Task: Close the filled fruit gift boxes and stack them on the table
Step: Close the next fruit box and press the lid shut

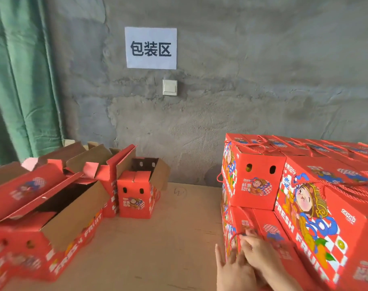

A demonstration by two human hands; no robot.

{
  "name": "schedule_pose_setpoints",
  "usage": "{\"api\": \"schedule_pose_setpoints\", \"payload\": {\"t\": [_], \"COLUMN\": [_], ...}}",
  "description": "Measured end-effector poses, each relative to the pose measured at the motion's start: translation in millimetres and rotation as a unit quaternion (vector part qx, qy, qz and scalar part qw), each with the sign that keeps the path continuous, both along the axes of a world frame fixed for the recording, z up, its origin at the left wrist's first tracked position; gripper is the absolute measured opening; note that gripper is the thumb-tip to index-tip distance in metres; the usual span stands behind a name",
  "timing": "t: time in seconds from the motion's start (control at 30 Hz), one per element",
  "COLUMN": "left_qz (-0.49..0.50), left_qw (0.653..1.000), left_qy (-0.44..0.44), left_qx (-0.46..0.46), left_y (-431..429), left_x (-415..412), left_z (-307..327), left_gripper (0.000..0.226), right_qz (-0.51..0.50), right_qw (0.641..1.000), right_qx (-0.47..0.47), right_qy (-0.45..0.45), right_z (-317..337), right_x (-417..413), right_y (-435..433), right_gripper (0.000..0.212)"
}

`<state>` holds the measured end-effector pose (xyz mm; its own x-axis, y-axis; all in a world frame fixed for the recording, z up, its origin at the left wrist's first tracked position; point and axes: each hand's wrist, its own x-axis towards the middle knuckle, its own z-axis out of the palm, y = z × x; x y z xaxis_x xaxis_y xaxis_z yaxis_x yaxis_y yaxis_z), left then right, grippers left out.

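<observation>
Your two hands are low at the right, both on the stack of closed boxes [304,185] that fills the right side of the table [168,238]. The stack is two layers high: a closed box with two round holes in its end [256,179] sits on top at the near-left corner, and beside it a larger one shows a cartoon figure and the words FRESH FRUIT [317,217]. Your hands are at the lower box [269,229], under that corner one. Your left hand [231,267] lies against the box's end face with its grip spread, fingers straight and apart, pinching nothing. Your right hand [260,255] reaches forward over the box's top edge, fingertips by the red cord handle [233,236] there. Its fingers look stretched out, but motion blur hides the tips, so you cannot tell whether the grip pinches the cord or only touches it. On the left side of the table stand the open boxes, well apart from the stack: the nearest open box [53,227] has its cardboard flaps raised, and a small open box [137,196] stands farther back, near the wall. On the grey wall behind hang a white paper sign [151,48] and, below it, a light switch [170,87] — a green curtain [21,80] covers the far left.
</observation>
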<state>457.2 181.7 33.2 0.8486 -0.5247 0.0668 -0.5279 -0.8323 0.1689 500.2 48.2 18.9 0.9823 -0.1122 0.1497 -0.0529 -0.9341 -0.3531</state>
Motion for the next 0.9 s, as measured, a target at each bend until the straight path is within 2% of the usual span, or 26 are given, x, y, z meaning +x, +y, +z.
{"api": "schedule_pose_setpoints", "payload": {"t": [0.03, 0.1, 0.13, 0.17, 0.2, 0.23, 0.27, 0.3, 0.37, 0.43, 0.5, 0.6, 0.7, 0.73, 0.83, 0.9], "left_qz": [0.021, 0.049, 0.045, -0.006, -0.030, -0.019, 0.008, 0.038, 0.173, 0.255, 0.287, 0.290, 0.289, 0.278, 0.239, 0.235], "left_qw": [0.990, 0.961, 0.969, 0.980, 0.992, 0.996, 0.992, 0.991, 0.977, 0.959, 0.951, 0.954, 0.957, 0.960, 0.954, 0.946], "left_qy": [-0.130, -0.249, -0.219, -0.177, -0.091, -0.051, -0.006, -0.036, -0.105, -0.103, -0.108, -0.074, -0.017, 0.023, 0.161, 0.174], "left_qx": [0.056, 0.106, 0.108, 0.086, 0.083, 0.076, 0.125, 0.121, 0.068, 0.069, 0.038, 0.035, 0.021, 0.004, -0.088, -0.142], "left_y": [9, 45, 69, 95, 118, 142, 180, 209, 283, 348, 399, 438, 451, 451, 456, 463], "left_x": [-5, -19, -25, -31, -33, -38, -41, -40, -10, 9, 37, 88, 144, 159, 194, 205], "left_z": [-8, -19, -27, -34, -37, -30, -21, -18, -14, -8, -8, -8, -18, -20, -31, -41], "left_gripper": [0.021, 0.051, 0.034, 0.022, 0.040, 0.039, 0.032, 0.046, 0.069, 0.071, 0.071, 0.074, 0.073, 0.065, 0.021, 0.027], "right_qz": [0.017, 0.019, 0.011, 0.003, -0.001, -0.004, -0.009, -0.020, -0.054, -0.090, -0.099, -0.017, 0.075, 0.088, 0.099, 0.104], "right_qw": [0.999, 0.993, 0.989, 0.983, 0.978, 0.974, 0.969, 0.962, 0.944, 0.926, 0.918, 0.945, 0.973, 0.979, 0.989, 0.991], "right_qx": [-0.027, -0.083, -0.117, -0.149, -0.179, -0.203, -0.229, -0.257, -0.313, -0.356, -0.371, -0.315, -0.214, -0.182, -0.107, -0.062], "right_qy": [0.029, 0.080, 0.094, 0.107, 0.109, 0.102, 0.094, 0.090, 0.091, 0.091, 0.098, 0.082, 0.047, 0.033, 0.025, 0.055], "right_z": [1, 8, 13, 19, 22, 25, 24, 21, 18, 18, 13, -5, -27, -35, -47, -51], "right_x": [-8, -15, -15, -15, -15, -14, -13, -12, -9, -5, 2, 27, 56, 68, 111, 144], "right_y": [-1, 2, 6, 12, 20, 28, 35, 42, 55, 71, 96, 159, 236, 258, 311, 336], "right_gripper": [0.040, 0.049, 0.052, 0.052, 0.048, 0.041, 0.036, 0.036, 0.042, 0.046, 0.050, 0.060, 0.056, 0.054, 0.057, 0.062]}}
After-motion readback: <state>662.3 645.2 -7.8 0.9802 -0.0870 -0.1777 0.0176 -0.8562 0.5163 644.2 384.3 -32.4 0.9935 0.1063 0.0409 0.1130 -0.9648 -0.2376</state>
